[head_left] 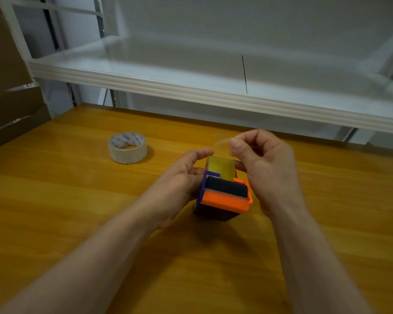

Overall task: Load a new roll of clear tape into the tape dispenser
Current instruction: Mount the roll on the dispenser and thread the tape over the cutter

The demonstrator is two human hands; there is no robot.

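Observation:
An orange and purple tape dispenser (225, 199) with a black roller stands on the wooden table (77, 200), a yellowish roll of clear tape (220, 167) seated in it. My left hand (179, 184) grips the dispenser's left side, its fingertips reaching the top of the roll. Above the roll, my right hand (263, 164) pinches the loose clear tape end (221, 145) between thumb and forefinger, lifted off the roll. A second roll of clear tape (127, 148), with a printed core, lies flat on the table to the left, apart from both hands.
A white shelf (191, 87) juts out over the far edge of the table, just behind the hands. Brown cardboard (11, 105) leans at the far left.

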